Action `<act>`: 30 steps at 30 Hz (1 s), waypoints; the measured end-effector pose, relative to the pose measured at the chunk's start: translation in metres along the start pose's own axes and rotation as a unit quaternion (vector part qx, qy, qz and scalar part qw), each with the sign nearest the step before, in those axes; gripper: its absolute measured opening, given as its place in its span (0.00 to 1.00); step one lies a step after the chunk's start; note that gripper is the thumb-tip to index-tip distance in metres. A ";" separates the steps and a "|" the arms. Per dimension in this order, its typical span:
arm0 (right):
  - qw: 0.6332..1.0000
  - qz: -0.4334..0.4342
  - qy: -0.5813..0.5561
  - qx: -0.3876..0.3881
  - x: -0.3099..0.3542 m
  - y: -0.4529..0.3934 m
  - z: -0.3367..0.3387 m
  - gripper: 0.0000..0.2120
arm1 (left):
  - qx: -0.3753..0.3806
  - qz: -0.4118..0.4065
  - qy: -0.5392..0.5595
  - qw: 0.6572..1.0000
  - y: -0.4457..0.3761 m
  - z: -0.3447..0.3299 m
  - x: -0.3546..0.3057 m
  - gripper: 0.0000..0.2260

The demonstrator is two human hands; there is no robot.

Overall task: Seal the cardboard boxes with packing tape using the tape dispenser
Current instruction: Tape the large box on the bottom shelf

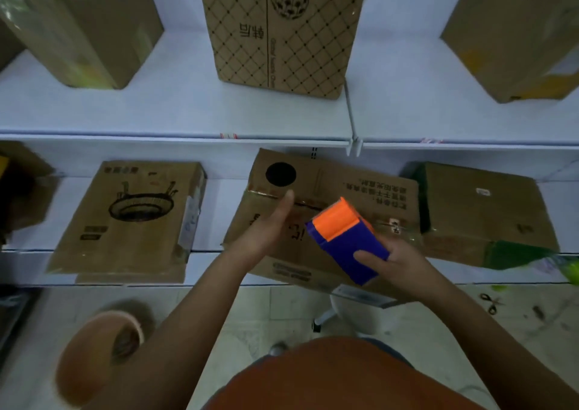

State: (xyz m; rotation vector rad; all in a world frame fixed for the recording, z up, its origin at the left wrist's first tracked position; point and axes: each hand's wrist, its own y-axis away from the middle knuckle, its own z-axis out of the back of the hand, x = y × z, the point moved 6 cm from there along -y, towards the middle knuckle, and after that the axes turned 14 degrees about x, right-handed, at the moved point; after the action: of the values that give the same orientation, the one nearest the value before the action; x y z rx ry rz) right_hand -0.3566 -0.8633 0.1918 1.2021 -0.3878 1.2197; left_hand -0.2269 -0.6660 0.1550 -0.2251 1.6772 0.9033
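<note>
Tape dispenser (346, 240) hovers over the cardboard box (316, 218) on the lower shelf (219, 209), right hand (398, 262) fingers wrapped round its rigid, light-looking body; left hand (269, 224) lies flat, fingers together, steadying flimsy flaps.

Dispenser (347, 240) purple-orange; boxes brown, one (282, 30) maybe diamond-patterned.

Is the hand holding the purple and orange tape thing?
Touching. The head view shows the right hand wrapped round the purple end of the tape dispenser, its thumb lying plainly across the purple face.
</note>
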 end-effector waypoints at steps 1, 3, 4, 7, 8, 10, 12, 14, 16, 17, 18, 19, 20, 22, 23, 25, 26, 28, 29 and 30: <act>1.000 -0.006 0.011 0.012 -0.003 0.004 -0.005 0.11 | 0.080 0.017 0.057 0.995 0.007 -0.019 -0.009 0.30; 0.999 -0.014 0.025 0.029 -0.010 0.010 -0.015 0.14 | 0.142 0.018 0.034 0.989 0.017 -0.038 -0.024 0.27; 0.999 -0.013 0.028 0.031 -0.012 0.013 -0.019 0.15 | 0.145 0.007 0.013 0.989 0.020 -0.041 -0.026 0.24; 0.999 -0.009 0.028 0.016 -0.023 0.021 -0.027 0.10 | 0.122 -0.013 -0.013 0.992 0.024 -0.041 -0.023 0.15; 1.000 -0.008 0.026 0.010 -0.025 0.023 -0.029 0.08 | 0.118 -0.009 -0.019 0.993 0.024 -0.042 -0.019 0.13; 1.000 -0.006 0.028 0.004 -0.028 0.030 -0.032 0.09 | 0.129 0.015 -0.020 0.991 0.025 -0.050 -0.012 0.13; 0.999 -0.002 0.038 0.004 -0.029 0.037 -0.034 0.14 | 0.181 0.071 0.023 0.981 0.028 -0.067 -0.008 0.16; 0.999 0.011 0.052 0.009 -0.026 0.047 -0.035 0.15 | 0.233 0.103 0.032 0.967 0.032 -0.083 -0.013 0.14; 0.997 0.034 0.069 0.001 -0.020 0.058 -0.032 0.16 | 0.233 0.089 -0.008 0.968 0.029 -0.087 -0.022 0.10; 0.996 0.043 0.081 -0.005 -0.019 0.063 -0.029 0.16 | 0.222 0.074 -0.031 0.972 0.027 -0.087 -0.028 0.10; 0.994 0.049 0.098 -0.013 -0.018 0.068 -0.026 0.16 | 0.217 0.057 -0.045 0.974 0.024 -0.087 -0.033 0.10; 0.991 0.048 0.121 -0.022 -0.019 0.072 -0.022 0.18 | 0.214 0.047 -0.047 0.975 0.022 -0.088 -0.037 0.11; 0.988 0.041 0.149 -0.030 -0.022 0.076 -0.019 0.20 | 0.214 0.039 -0.041 0.975 0.019 -0.090 -0.041 0.13; 0.977 0.029 0.204 -0.048 -0.030 0.082 -0.012 0.29 | 0.204 0.015 -0.068 0.976 0.012 -0.099 -0.052 0.17; 0.973 0.035 0.221 -0.058 -0.033 0.084 -0.009 0.33 | 0.196 0.005 -0.104 0.975 0.009 -0.105 -0.057 0.17; 0.966 0.061 0.240 -0.071 -0.037 0.089 -0.004 0.37 | 0.208 -0.006 -0.157 0.966 0.003 -0.120 -0.068 0.16; 0.962 0.079 0.248 -0.082 -0.037 0.091 -0.001 0.35 | 0.224 -0.015 -0.160 0.961 0.001 -0.128 -0.072 0.14; 0.953 0.109 0.260 -0.114 -0.038 0.095 0.007 0.33 | 0.227 -0.033 -0.154 0.961 -0.002 -0.139 -0.082 0.12; 0.950 0.114 0.264 -0.124 -0.039 0.095 0.011 0.33 | 0.215 -0.047 -0.153 0.963 -0.004 -0.141 -0.087 0.12; 0.948 0.116 0.266 -0.131 -0.042 0.095 0.015 0.34 | 0.197 -0.062 -0.162 0.965 -0.008 -0.142 -0.090 0.11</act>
State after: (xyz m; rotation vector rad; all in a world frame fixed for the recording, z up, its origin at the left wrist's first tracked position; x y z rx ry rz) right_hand -0.4485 -0.9093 0.2116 0.5748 -0.2758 1.5826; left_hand -0.2998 -0.7931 0.2388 0.0854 1.4801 0.4662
